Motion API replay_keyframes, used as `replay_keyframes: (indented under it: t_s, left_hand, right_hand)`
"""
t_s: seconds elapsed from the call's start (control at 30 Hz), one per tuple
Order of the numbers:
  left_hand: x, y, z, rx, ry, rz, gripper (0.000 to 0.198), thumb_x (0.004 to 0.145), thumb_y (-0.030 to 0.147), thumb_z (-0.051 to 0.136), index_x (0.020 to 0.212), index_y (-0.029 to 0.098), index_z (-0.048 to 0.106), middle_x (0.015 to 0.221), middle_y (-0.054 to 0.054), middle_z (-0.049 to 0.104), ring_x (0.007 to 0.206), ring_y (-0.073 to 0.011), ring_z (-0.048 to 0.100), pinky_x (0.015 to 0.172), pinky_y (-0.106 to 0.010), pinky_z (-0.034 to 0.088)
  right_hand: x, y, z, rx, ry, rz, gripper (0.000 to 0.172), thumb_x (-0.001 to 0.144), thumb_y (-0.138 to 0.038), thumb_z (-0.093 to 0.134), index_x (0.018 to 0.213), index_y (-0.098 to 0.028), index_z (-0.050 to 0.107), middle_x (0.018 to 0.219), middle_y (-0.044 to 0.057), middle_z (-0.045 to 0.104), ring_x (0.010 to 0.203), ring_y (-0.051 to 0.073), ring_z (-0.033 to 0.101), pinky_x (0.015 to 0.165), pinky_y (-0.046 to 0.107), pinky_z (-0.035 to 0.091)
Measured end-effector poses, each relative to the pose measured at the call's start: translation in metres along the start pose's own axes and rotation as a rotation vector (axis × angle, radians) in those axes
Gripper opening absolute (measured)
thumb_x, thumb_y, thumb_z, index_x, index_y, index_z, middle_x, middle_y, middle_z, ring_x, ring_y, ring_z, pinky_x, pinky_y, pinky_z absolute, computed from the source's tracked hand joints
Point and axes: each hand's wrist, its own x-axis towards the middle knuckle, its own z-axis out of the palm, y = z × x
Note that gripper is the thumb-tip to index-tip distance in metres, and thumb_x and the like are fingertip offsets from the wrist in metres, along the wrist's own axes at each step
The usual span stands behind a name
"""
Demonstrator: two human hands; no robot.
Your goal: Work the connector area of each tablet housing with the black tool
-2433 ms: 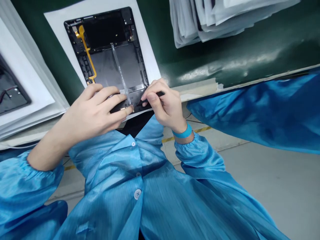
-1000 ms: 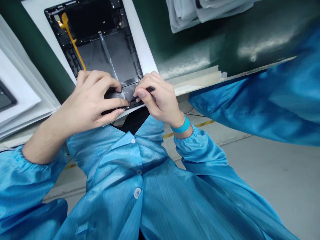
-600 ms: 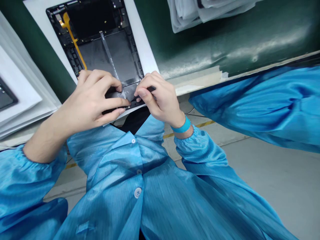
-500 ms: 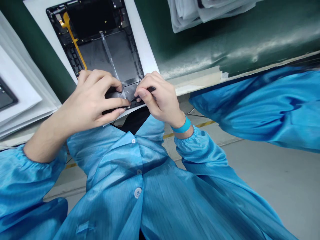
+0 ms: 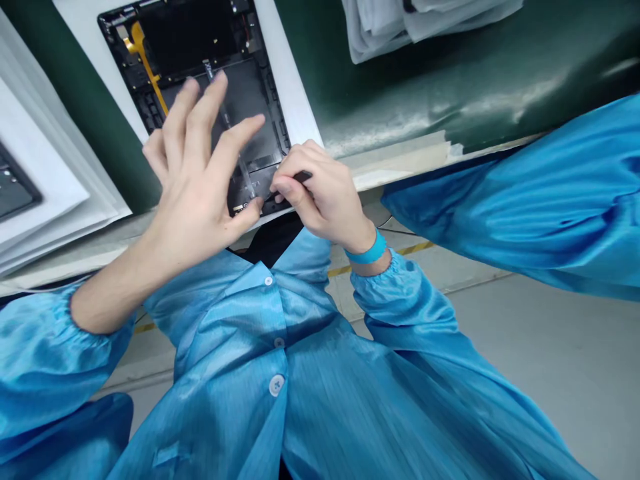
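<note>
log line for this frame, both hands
left hand: spread open above open tablet | right hand: pinching slim black tool at its edge

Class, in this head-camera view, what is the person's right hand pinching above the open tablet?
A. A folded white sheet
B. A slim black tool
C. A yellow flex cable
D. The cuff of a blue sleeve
B: the right hand grips a slim black tool between thumb and fingers, at the lower edge of the open tablet.
</note>
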Motion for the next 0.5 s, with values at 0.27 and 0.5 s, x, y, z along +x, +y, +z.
replay_keyframes:
  t_s: [0.27, 0.5]
  left_hand:
    - [0.005, -0.008, 0.015, -0.059, -0.020, 0.030, 0.105, 0.098, 0.033, 0.073, 0.187, 0.031, 0.019, 0.197, -0.008, 0.002, 0.180, -0.0555, -0.001, 0.138, -0.090, 0.007]
    - [0.009, -0.004, 0.018, -0.027, -0.033, 0.001, 0.103, 0.100, 0.038, 0.068, 0.188, 0.029, 0.016, 0.197, -0.010, 0.003, 0.180, -0.0544, 0.002, 0.139, -0.088, 0.004]
  right_hand:
    - [-0.004, 0.001, 0.002, 0.021, -0.029, 0.052, 0.050, 0.126, -0.055, 0.027, 0.109, -0.024, 0.062, 0.100, 0.003, 0.069, 0.100, 0.020, 0.074, 0.104, 0.048, 0.061]
    - [0.001, -0.005, 0.001, -0.038, -0.049, 0.063, 0.061, 0.126, -0.059, 0.018, 0.107, -0.023, 0.064, 0.103, 0.003, 0.069, 0.104, 0.020, 0.075, 0.104, 0.047, 0.061]
